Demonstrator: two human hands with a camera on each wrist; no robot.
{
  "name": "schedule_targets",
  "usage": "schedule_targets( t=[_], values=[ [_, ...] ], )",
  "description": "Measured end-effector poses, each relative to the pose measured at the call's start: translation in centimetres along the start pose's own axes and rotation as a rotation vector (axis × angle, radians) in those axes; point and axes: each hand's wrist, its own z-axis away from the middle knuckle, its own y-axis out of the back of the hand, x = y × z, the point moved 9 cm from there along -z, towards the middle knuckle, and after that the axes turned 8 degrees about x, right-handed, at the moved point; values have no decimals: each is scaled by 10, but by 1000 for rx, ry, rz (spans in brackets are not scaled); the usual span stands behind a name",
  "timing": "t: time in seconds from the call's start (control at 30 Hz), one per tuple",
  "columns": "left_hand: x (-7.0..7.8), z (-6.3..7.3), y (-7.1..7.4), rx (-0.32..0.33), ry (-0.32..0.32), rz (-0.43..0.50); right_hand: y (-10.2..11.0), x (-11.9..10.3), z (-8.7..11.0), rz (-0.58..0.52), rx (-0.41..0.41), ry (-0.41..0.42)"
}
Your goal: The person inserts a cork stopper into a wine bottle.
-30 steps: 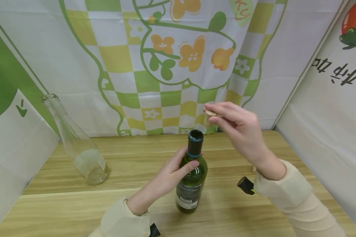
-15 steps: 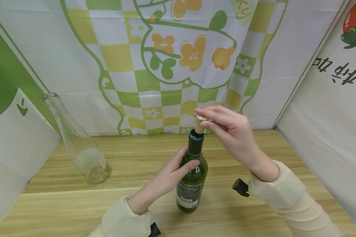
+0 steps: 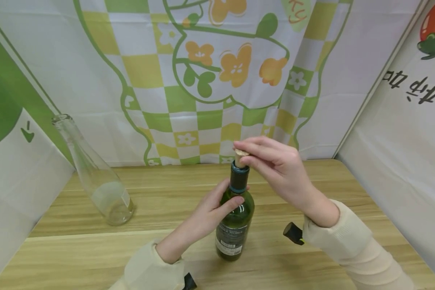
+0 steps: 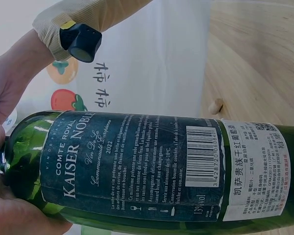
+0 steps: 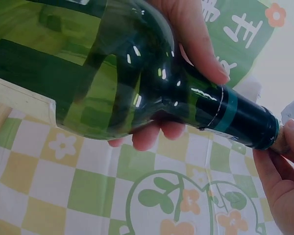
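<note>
A green wine bottle (image 3: 235, 225) with a dark label stands upright on the wooden table. My left hand (image 3: 212, 211) grips it around the shoulder and lower neck, thumb on the near side. At the bottle's mouth is a pale cork (image 3: 240, 157), pinched between the thumb and fingers of my right hand (image 3: 280, 171). In the right wrist view the cork (image 5: 280, 141) meets the dark neck's rim, mostly covered by the fingers. How deep it sits cannot be told. The left wrist view shows the bottle's back label (image 4: 132, 166) up close.
A clear glass bottle (image 3: 110, 193) stands at the left of the table (image 3: 159, 217). A small cork-like piece (image 4: 216, 106) lies on the table in the left wrist view. Printed cloth walls (image 3: 203, 96) close off the back and sides.
My right hand has brought the cork left and down from above the bottle's right side to its mouth. The left hand keeps its grip, and the bottle has stayed in place.
</note>
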Motion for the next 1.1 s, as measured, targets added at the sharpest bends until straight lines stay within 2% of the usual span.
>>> schedule_targets(
  t=[0.47, 0.73, 1.1],
  values=[
    [1, 0, -1, -7, -14, 7, -1, -1, 5, 23, -9, -4],
    [1, 1, -1, -9, 0, 7, -2, -1, 7, 42, -1, 6],
    [2, 1, -1, -9, -24, 13, -1, -2, 5, 40, -12, 21]
  ],
)
